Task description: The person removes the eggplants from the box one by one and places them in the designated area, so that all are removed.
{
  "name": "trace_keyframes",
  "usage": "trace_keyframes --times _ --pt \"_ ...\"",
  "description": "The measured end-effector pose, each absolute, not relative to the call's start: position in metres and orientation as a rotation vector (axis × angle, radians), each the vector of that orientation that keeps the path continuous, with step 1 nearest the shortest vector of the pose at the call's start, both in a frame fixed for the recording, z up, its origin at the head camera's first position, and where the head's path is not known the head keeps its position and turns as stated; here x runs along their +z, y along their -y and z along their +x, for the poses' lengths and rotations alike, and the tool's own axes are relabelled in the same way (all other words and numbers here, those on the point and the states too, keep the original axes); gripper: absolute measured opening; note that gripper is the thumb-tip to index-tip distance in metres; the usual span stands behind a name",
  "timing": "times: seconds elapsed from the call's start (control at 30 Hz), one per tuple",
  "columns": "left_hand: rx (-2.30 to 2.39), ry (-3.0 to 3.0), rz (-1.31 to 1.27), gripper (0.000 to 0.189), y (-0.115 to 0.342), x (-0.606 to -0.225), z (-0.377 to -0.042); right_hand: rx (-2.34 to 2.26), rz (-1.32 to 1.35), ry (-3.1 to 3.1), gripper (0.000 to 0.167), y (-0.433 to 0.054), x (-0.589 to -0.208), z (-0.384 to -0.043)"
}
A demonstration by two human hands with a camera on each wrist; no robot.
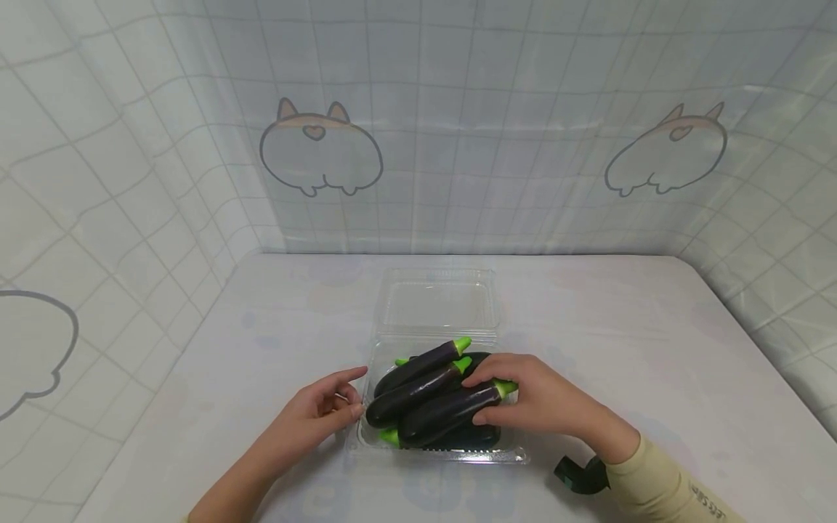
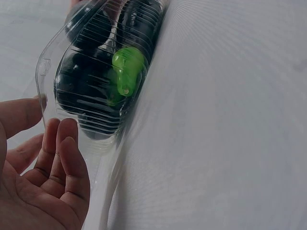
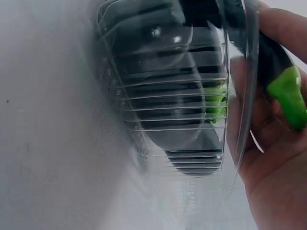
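Observation:
A clear plastic clamshell box (image 1: 513, 456) holds a heap of dark purple eggplants with green stems. My right hand (image 1: 532, 396) reaches over the box's right side and grips the stem end of an eggplant (image 1: 445, 418), thumb on the near side and fingers on the far side. Its green stem (image 3: 290, 98) shows beside the palm in the right wrist view. At the left rim, my left hand (image 1: 320, 407) has its thumb tip against the edge, with the index finger extended and the other fingers loosely bent. More eggplants (image 2: 86, 84) press against the ribbed wall in the left wrist view.
The box's lid (image 1: 438, 305) lies folded back behind it on the pale table cover (image 1: 588, 312). A small black object (image 1: 582, 476) lies beside the right sleeve. Grid-patterned curtains (image 1: 418, 145) rise behind the table and on both sides.

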State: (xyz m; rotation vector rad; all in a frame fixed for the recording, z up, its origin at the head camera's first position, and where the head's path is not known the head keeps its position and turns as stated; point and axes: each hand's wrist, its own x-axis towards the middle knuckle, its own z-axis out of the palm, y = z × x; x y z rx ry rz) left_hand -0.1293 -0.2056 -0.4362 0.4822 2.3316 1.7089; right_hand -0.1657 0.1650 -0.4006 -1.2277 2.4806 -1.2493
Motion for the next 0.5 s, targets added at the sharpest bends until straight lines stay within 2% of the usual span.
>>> trace_keyframes --times 0.27,0.5 --pt "1.704 -2.338 0.497 0.057 0.2059 -0.4369 -0.1289 -1.387 -1.078 -2.422 0.033 -0.1684 -0.3996 -0.1671" --pt "1.698 -2.339 0.483 0.057 0.2060 -0.4377 -0.1285 -1.548 -0.932 -2.328 0.043 -0.1720 -0.4016 -0.1706"
